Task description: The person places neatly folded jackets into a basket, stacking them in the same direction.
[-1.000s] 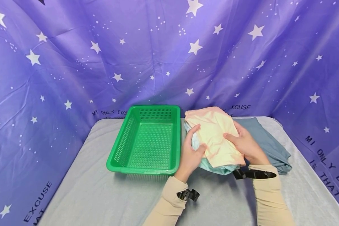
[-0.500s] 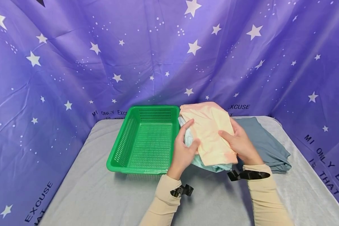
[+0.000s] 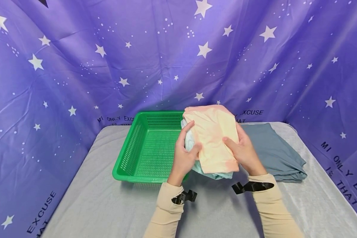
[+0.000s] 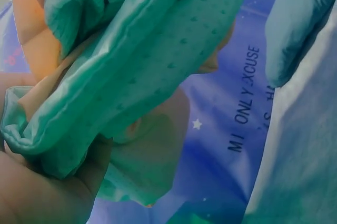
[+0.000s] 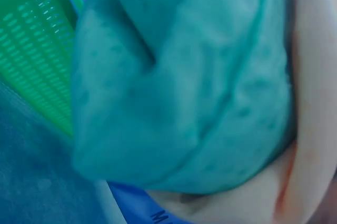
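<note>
2 cloths: L hand [image 3: 184,161] & R hand [image 3: 246,153] grip peach cloth [image 3: 214,134] w/ teal cloth [image 4: 152,58] under, by right side of green basket [image 3: 157,152]; I'd hold both lvl, so folds don't slip.

Overhead my head view is bright and fairly crisp, soft shadows falling on the bench [image 3: 107,206] just in front of the green basket [image 3: 142,179]. My wrist views turn dimmer, blue-green; beside the green basket, the clothes [image 5: 174,92] I hold blur.

Folded peach cloth [image 3: 214,142], teal cloth [image 5: 179,98] beneath
</note>
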`<state>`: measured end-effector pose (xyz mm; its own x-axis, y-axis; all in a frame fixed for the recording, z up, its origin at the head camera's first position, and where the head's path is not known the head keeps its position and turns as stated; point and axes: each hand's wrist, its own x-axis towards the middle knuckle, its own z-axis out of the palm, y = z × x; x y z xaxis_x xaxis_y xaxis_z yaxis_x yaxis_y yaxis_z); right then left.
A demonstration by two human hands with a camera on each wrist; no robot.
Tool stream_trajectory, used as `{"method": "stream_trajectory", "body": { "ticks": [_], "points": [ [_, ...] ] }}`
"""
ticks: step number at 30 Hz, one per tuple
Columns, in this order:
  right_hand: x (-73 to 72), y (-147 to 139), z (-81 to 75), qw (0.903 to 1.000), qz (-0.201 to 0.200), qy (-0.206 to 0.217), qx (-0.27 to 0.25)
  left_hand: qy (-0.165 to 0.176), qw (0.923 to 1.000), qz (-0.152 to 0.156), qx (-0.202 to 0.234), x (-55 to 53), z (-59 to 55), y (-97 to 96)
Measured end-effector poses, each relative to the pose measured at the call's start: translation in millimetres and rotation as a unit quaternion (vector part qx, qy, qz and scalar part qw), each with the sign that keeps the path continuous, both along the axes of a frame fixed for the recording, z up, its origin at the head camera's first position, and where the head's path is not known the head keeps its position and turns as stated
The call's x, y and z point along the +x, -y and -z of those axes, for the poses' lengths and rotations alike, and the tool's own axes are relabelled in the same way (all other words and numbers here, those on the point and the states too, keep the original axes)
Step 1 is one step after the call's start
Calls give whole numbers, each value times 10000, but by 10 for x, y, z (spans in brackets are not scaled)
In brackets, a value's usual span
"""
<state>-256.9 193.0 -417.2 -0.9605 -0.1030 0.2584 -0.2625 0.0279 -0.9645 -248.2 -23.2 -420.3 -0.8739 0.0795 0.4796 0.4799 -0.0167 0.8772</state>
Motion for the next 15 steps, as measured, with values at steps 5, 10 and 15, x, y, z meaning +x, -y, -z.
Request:
{"method": "stream_trajectory", "body": {
  "ticks": [5,10,15],
  "points": [
    [20,85,-1,10000,-59,-58,19,39,9999,67,119,-2,-44,80],
    [50,152,-8,9997,-194,-95,-58,-35,9998,127,135,16,-107,168],
    [78,204,-11,9993,-329,-143,-67,-41,9999,139,12,26,-143,249]
  ]
}}
